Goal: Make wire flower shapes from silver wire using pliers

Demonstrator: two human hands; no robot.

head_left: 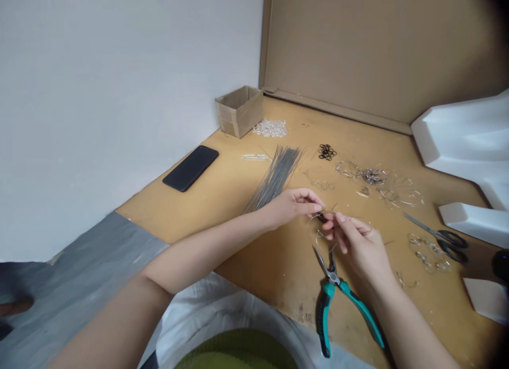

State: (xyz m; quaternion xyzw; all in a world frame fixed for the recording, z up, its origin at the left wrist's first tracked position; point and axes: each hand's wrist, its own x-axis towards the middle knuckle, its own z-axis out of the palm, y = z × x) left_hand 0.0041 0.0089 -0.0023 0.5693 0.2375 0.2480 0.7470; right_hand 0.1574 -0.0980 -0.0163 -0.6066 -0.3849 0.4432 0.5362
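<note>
My left hand [296, 205] and my right hand [356, 242] meet over the table, fingertips pinched close together. Between them is a thin bent wire [318, 216] with curled ends; its finer details are too small to make out. Just below the hands lie needle-nose pliers [333, 278] with teal handles, their jaws and handles spread apart. Behind my left wrist a bundle of straight grey wires [278, 175] rests on the table, partly covered by the forearm.
Further back are a cardboard box [240, 112], clear beads [270, 128], black rings [326, 152] and a phone [191, 168]. Tangled bent wires [374, 176], a beaded chain [427, 255] and scissors [441, 236] lie to the right. White foam pieces [457, 130] line the right edge.
</note>
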